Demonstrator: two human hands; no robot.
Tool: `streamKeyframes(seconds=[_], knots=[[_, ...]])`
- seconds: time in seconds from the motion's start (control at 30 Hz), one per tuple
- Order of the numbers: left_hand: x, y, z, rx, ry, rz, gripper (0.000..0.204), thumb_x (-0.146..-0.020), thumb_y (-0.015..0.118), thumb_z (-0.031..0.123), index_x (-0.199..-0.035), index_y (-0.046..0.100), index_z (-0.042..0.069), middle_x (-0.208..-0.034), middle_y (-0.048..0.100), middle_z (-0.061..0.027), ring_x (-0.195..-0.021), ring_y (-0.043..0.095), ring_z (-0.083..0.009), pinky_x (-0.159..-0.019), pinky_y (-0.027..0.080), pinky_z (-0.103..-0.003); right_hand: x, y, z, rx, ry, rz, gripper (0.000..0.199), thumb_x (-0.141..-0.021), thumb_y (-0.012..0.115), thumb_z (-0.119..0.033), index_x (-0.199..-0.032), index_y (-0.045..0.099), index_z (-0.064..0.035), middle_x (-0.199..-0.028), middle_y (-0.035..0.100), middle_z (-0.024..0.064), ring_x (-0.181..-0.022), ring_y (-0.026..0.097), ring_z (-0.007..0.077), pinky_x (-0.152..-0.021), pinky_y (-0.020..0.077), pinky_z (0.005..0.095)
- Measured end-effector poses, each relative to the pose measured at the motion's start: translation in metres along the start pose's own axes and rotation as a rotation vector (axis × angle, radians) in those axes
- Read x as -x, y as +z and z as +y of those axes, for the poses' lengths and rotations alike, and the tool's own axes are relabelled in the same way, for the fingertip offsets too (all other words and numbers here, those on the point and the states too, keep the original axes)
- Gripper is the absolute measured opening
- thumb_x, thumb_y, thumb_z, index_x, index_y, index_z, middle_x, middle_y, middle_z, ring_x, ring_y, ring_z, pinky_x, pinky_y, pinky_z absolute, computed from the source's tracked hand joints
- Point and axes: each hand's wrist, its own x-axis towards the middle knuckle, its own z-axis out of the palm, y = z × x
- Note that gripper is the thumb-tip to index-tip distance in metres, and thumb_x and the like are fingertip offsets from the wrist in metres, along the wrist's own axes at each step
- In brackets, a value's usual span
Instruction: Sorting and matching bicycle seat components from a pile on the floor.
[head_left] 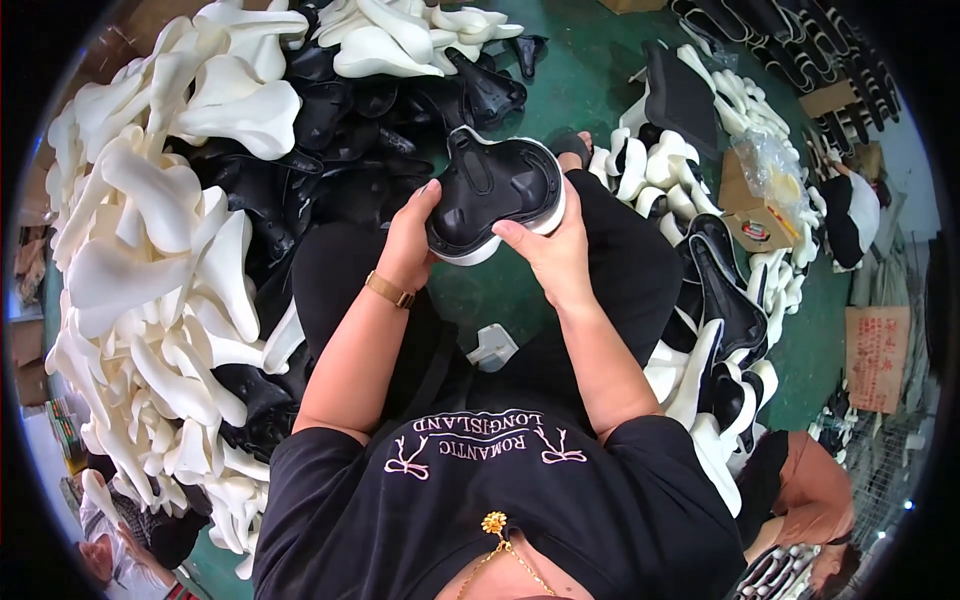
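A bicycle saddle (495, 190), its black plastic base facing up and white foam showing around the rim, is held out in front of me over my knees. My left hand (408, 238) grips its left side, thumb on the edge. On the right, my right hand (556, 258) wraps the other side, with the thumb pressed over the near rim. Fingers of both hands are partly hidden beneath the saddle. Just beyond it and to the left lie black saddle bases (340, 120) in a heap.
White foam saddle pads (150, 240) pile high on the left. At right are assembled black-and-white saddles (725, 285), an open cardboard box (755, 205) and a dark flat panel (680, 100). A small white object (492, 347) lies between my legs. Other people sit around the edges.
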Motion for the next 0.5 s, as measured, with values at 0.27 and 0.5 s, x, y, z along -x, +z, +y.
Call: streamKeyframes(seconds=[0.27, 0.5], knots=[[-0.002, 0.003, -0.007, 0.071, 0.031, -0.049, 0.035, -0.096, 0.046, 0.035, -0.124, 0.050, 0.013, -0.105, 0.063, -0.0023, -0.084, 0.066, -0.0137, -0.063, 0.054, -0.031, -0.005, -0.016, -0.007, -0.248, 0.155, -0.145, 0.085, -0.069, 0.080, 0.000, -0.140, 0.032, -0.0008, -0.130, 0.049, 0.0090, -0.119, 0.049, 0.0180, -0.103, 0.0381, 0.0315], [-0.005, 0.001, -0.010, 0.051, 0.038, -0.019, 0.030, -0.095, 0.047, 0.030, -0.121, 0.050, 0.014, -0.101, 0.063, -0.0004, -0.081, 0.065, -0.0110, -0.060, 0.053, -0.030, -0.006, -0.017, -0.004, -0.279, 0.181, -0.141, 0.083, -0.066, 0.070, 0.009, -0.139, 0.035, -0.0026, -0.130, 0.050, 0.0071, -0.120, 0.049, 0.0183, -0.103, 0.0366, 0.0318]])
